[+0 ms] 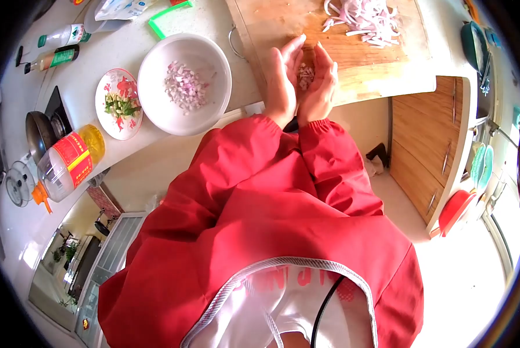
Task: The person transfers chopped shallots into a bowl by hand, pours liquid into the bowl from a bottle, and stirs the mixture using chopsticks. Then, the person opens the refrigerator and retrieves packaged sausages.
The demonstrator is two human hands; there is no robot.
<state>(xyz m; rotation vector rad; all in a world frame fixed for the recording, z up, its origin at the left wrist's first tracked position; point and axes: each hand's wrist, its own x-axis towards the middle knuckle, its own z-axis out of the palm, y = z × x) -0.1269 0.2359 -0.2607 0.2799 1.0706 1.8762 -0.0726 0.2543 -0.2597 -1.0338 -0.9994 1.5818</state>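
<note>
My left hand [280, 84] and my right hand [321, 87] are cupped toward each other at the near edge of a wooden cutting board [382, 69]. Between the palms sits a small heap of chopped onion [306, 76], held in from both sides. Whether it is lifted off the wood I cannot tell. Farther back on the board lies a pile of sliced purple onion [367, 23]. Left of the board, a white bowl [213, 113] contains more diced onion [184, 87].
A patterned plate [102, 95] with chopped greens [121, 105] stands beside the bowl. An oil bottle [71, 159] lies at the counter's left, near a dark pan [38, 133]. Two small bottles [63, 36] and a green-edged item [167, 16] are farther back. Wooden cabinets [428, 139] stand at right.
</note>
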